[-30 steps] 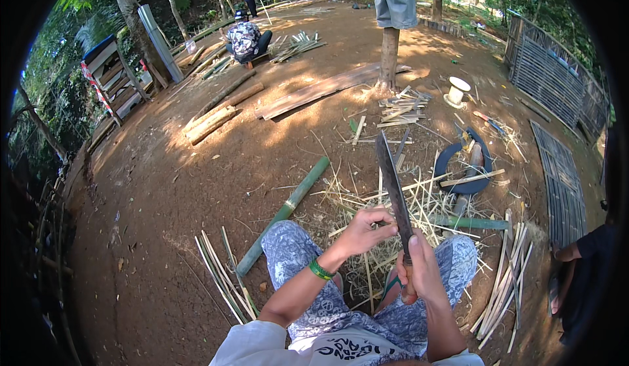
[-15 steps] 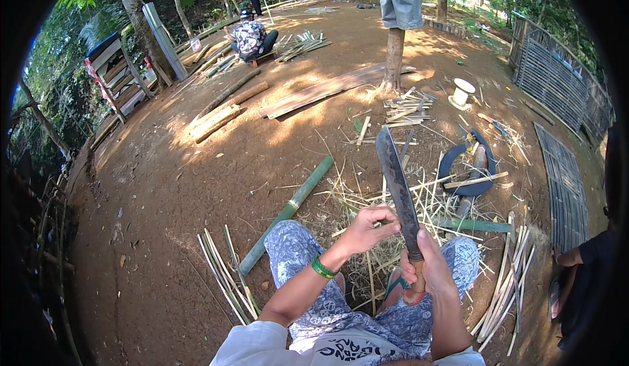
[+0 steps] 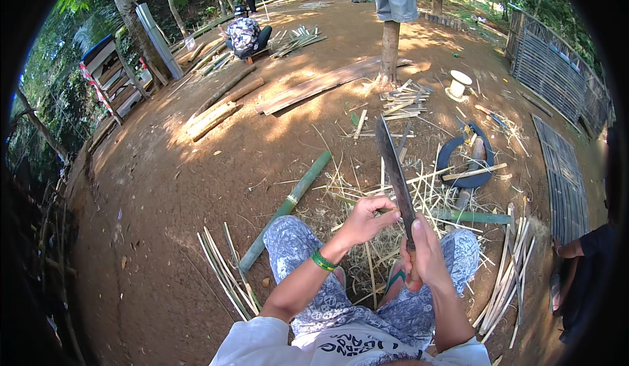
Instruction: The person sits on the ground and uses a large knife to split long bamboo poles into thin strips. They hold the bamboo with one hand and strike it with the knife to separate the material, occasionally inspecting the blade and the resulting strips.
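Dark steel and a wooden handle make up the knife [image 3: 396, 173], which the right hand [image 3: 426, 251] grips, its fingers wrapped about the handle and its thumb up by the base of the blade. The tip points away from the person and leans to the left. The left hand [image 3: 367, 220] is just left of the knife, narrow, with thumb and fingertips drawn together; whether something thin lies between them, or whether they touch the blade, I cannot tell. A green wristband [image 3: 322, 260] circles the left wrist.

Pale shavings [image 3: 380, 258] litter the ground under the knife, and strips lie crisscrossed just beyond its blade. To the knife's left are a green pole [image 3: 287, 209] and, farther left, a bundle of slats [image 3: 226, 274]. To its right are a green bamboo piece [image 3: 475, 217], a second bundle [image 3: 508, 284] and a black ring [image 3: 447, 169]; well to its right lies a slatted mat [image 3: 561, 169].

Beyond the knife's tip are a pile of sticks [image 3: 403, 100], a trunk [image 3: 389, 51] and, to the right, a cream spool [image 3: 458, 86]. Beyond and left of the knife are a long plank [image 3: 321, 89], some logs [image 3: 213, 122] and, farther off, a squatting person [image 3: 244, 37] in a patterned shirt.
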The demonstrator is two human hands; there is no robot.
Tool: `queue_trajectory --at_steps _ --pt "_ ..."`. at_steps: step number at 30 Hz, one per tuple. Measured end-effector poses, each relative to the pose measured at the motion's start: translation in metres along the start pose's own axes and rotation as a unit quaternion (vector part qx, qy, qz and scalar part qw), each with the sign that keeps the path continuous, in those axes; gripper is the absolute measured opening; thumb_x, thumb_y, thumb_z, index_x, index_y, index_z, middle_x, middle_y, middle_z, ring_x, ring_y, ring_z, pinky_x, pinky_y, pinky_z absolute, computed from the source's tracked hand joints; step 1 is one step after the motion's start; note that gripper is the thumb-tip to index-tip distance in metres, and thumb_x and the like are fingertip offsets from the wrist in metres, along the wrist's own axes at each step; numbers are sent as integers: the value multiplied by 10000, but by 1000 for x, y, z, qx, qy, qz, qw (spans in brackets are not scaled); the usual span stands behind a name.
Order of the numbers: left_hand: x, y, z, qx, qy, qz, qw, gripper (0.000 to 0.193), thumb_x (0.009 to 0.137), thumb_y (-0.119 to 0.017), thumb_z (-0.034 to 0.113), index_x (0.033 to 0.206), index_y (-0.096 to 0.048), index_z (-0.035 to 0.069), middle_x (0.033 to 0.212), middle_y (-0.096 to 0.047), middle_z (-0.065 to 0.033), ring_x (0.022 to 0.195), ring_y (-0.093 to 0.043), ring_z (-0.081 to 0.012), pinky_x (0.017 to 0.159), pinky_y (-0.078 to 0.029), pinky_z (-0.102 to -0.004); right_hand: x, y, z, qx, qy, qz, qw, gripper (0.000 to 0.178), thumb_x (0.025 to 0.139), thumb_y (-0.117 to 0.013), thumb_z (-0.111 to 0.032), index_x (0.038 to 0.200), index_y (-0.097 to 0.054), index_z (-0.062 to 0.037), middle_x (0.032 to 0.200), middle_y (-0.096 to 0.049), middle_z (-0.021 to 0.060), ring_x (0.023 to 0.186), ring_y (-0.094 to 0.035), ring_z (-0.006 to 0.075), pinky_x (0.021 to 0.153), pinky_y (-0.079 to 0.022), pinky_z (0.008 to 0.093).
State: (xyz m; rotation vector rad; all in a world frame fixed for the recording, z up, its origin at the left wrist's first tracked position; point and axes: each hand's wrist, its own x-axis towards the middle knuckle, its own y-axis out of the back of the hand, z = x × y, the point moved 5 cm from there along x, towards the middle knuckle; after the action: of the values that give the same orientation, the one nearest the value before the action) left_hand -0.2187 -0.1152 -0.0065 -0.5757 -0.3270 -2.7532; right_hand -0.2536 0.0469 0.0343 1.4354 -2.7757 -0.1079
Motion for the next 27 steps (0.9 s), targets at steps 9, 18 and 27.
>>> queue_trajectory --at_steps 9,18,27 --pt "7 5 -6 -117 21 7 993 120 945 -664 131 972 -671 14 911 -632 -3 859 -556 -74 765 -450 -265 12 8 13 200 -27 -60 978 539 1095 -301 -419 1482 -356 -49 624 -545 64 491 -509 112 475 -439 245" --pt "11 8 -8 -57 15 11 998 111 946 -670 119 901 -658 18 835 -601 1 799 -535 -73 739 -435 -264 19 13 2 112 8 -54 992 557 1093 -304 -427 1434 -424 -2 624 -562 62 487 -500 97 470 -406 233" --pt "13 5 -11 -80 34 19 996 120 944 -688 112 912 -675 -3 822 -595 20 752 -507 -50 683 -424 -233 26 21 17 27 19 -44 998 561 1076 -290 -491 856 -526 -33 529 -464 7 445 -445 94 440 -374 253"
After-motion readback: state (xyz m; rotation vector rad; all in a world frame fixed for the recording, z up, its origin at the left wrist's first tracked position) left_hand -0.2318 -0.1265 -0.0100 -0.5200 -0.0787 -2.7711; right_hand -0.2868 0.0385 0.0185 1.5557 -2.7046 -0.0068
